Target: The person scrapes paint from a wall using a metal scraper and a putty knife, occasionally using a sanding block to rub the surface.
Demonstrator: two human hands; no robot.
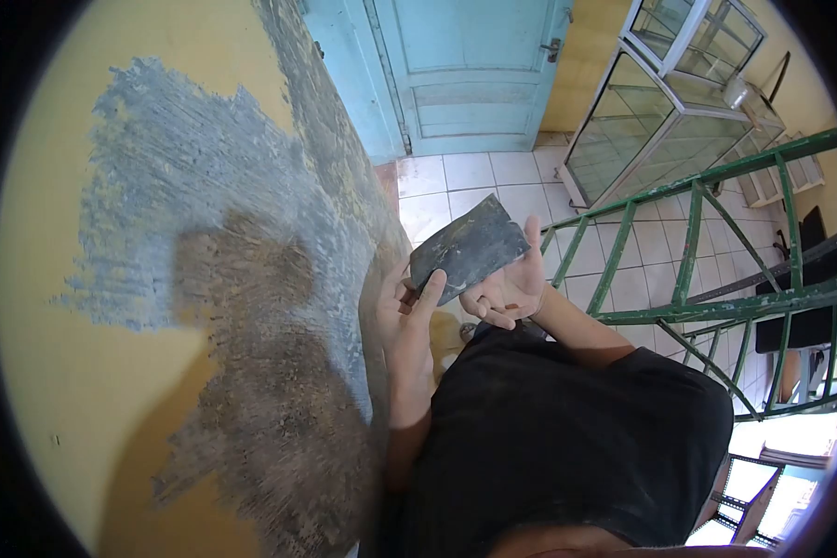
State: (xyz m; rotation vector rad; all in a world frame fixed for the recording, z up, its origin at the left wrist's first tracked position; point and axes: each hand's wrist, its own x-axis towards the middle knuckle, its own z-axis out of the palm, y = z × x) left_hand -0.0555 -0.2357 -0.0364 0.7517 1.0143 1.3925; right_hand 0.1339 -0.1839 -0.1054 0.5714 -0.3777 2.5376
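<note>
A flat dark grey scraper blade (pixel 470 246), smeared and worn, is held in front of my chest above the tiled floor. My right hand (pixel 510 290) grips its right end from below, fingers curled under and thumb up along the edge. My left hand (pixel 407 312) touches the blade's lower left corner with its fingertips. To my left stands the yellow wall (pixel 84 391), with a large scraped patch (pixel 242 242) of bare grey and brown plaster.
A green metal scaffold frame (pixel 707 270) stands close on my right. Below are white floor tiles (pixel 465 177), a light blue door (pixel 474 65) at the far end, and glass display cabinets (pixel 660 112) along the right wall.
</note>
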